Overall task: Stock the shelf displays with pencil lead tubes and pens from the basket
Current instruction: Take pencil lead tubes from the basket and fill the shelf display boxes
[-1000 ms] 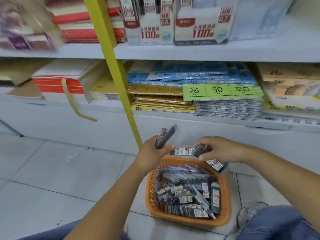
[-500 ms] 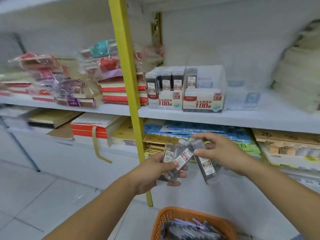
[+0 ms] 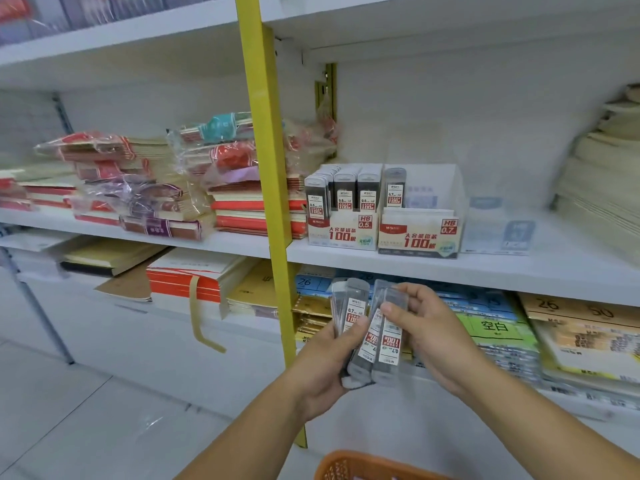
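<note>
Left hand [image 3: 325,368] and right hand [image 3: 429,327] both grip clear, white-labelled lead tubes [image 3: 381,341] — fingers curled round them.

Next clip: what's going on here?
A person faces a stationery shelf, holding a bunch of pencil lead tubes labelled 0.7 just below it. The left hand grips them from beneath, and the right hand pinches some from above with thumb and fingers. On the shelf, the 0.5 display box looks well stocked, while the 0.7 display box shows just one tube. The orange basket is at the bottom edge of view.
</note>
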Demonstrator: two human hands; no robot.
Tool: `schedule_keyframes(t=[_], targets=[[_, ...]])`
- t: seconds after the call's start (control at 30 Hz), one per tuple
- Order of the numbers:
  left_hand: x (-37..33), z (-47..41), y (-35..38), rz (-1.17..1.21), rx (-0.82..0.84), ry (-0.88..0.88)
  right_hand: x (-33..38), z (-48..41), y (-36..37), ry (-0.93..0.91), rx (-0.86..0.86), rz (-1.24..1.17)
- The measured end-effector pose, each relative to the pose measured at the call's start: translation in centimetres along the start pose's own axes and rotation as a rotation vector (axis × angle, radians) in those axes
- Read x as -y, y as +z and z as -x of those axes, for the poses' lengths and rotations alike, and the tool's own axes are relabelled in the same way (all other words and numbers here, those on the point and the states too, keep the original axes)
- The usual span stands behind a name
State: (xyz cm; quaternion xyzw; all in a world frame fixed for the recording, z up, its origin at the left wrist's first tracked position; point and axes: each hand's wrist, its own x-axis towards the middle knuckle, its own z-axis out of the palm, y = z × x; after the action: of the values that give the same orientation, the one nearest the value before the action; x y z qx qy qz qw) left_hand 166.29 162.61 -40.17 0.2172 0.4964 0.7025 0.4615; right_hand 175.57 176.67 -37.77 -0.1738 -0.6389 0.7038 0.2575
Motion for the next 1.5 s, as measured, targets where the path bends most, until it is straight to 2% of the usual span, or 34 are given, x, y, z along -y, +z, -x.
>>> schedule_keyframes(t=[0.07, 0.2, 0.33, 0.43, 0.63, 0.83, 0.97, 1.1, 1.17, 1.27, 1.37, 1.43, 1.5], targets=[[0.0, -0.1, -0.2, -0.044, 0.01, 0.026, -0.1, 0.0, 0.4, -0.019, 0.002, 0.058], [0.2, -0.4, -0.4, -0.026, -0.068, 0.112, -0.3, 0.0, 1.2, -0.077, -0.017, 0.186], [-0.5, -0.5, -0.9, 0.026, -0.161, 0.21, -0.8, 0.3, 1.9, -0.005, 0.037, 0.266], [-1.1, -0.4, -1.4, 0.046, -0.192, 0.253, -1.3, 0.4, 2.2, 0.058, 0.093, 0.217], [-2.0, -0.7, -1.8, 0.021, -0.261, 0.273, -0.1, -0.2, 1.9, 0.02, 0.037, 0.206], [-3.9, -0.4, -3.3, -0.023, -0.377, 0.38, 1.5, -0.6, 0.7, -0.129, -0.017, 0.428], [-4.0, -0.6, -3.8, -0.117, -0.413, 0.397, 2.0, -0.6, 0.6, -0.177, -0.004, 0.42], [-4.4, -0.8, -3.6, -0.142, -0.42, 0.401, 3.4, -0.9, 0.8, -0.238, -0.114, 0.284], [-5.1, -1.2, -3.2, -0.128, -0.388, 0.411, 5.4, -1.2, 0.6, -0.337, -0.159, 0.292], [-6.5, -1.9, -2.1, -0.084, -0.33, 0.453, 10.6, -2.3, -0.4, -0.592, -0.216, 0.26], [-7.4, -3.1, -1.0, -0.052, -0.322, 0.501, 16.5, -4.3, -1.8, -0.812, -0.282, 0.459], [-7.9, -3.9, -0.3, -0.027, -0.325, 0.517, 19.2, -6.4, -2.4, -0.833, -0.295, 0.665], [-8.1, -4.8, 0.2, -0.014, -0.32, 0.53, 20.1, -8.8, -2.5, -0.774, -0.267, 0.848]])
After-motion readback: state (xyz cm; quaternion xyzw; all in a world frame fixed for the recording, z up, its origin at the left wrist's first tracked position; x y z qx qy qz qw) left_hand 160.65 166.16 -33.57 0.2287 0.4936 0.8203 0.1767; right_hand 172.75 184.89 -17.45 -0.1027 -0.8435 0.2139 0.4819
